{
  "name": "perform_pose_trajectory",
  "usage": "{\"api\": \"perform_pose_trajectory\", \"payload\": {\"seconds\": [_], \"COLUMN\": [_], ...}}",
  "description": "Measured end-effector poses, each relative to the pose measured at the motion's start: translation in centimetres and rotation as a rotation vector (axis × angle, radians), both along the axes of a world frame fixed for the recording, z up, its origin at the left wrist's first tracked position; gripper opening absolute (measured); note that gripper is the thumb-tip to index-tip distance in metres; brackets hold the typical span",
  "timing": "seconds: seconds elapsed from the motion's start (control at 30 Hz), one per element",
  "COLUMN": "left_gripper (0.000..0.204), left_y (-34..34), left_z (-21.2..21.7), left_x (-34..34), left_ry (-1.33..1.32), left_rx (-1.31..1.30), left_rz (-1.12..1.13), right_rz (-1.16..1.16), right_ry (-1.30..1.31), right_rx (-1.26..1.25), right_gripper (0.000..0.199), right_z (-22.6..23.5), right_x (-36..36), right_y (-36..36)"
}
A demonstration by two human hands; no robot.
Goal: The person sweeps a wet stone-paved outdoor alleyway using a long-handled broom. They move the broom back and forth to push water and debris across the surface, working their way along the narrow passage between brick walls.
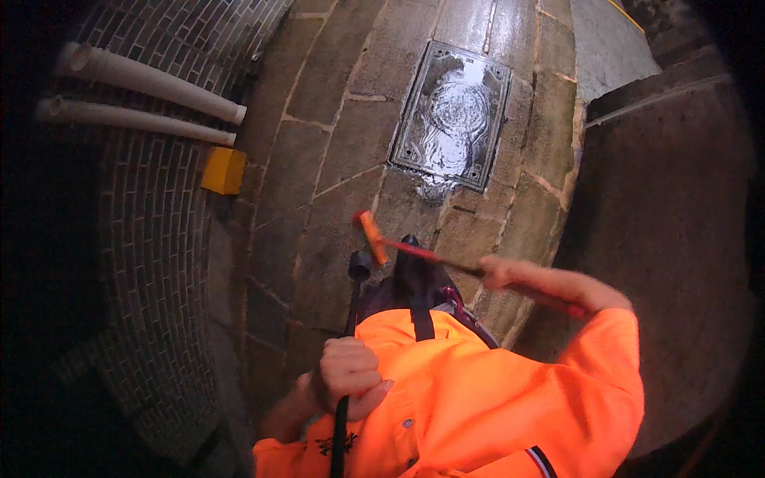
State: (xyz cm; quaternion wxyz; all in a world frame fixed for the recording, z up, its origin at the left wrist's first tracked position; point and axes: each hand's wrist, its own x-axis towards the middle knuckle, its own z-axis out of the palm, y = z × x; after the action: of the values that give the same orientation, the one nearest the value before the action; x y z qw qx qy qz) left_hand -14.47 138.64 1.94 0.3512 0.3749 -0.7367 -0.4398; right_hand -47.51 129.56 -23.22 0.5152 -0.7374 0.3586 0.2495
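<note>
The left hand (351, 378) had its fingers wrapped around a black rod (339, 438), whose rounded dark end pointed forward. The fingers of the right hand (498, 273) were holding a red-handled tool (434, 256). Its orange head was near the rod's end, above the stone paving (319, 183). A wet metal cover (454, 115) lay farther ahead.

"From far off, what do I see?"
"I see a hammer (430, 255), orange head, long red-and-dark handle, held slanting."
"I also see a long black stick (353, 307), its fat round end near the hammer's head."
</note>
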Motion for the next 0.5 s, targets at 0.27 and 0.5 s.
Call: {"api": "perform_pose_trajectory", "payload": {"seconds": [0.27, 0.5], "left_gripper": [0.023, 0.024], "left_y": [1.6, 5.6], "left_z": [-0.5, -2.6], "left_x": [3.1, 5.3], "left_ry": [0.117, 0.131], "left_rx": [-0.027, -0.097], "left_rz": [0.072, 0.01], "right_rz": [-0.093, 0.005], "right_ry": [0.389, 0.39], "right_rx": [-0.111, -0.054], "right_gripper": [0.011, 0.014], "right_z": [10.1, 15.4], "right_x": [-1.4, -0.3], "right_y": [-12.0, -6.0]}}
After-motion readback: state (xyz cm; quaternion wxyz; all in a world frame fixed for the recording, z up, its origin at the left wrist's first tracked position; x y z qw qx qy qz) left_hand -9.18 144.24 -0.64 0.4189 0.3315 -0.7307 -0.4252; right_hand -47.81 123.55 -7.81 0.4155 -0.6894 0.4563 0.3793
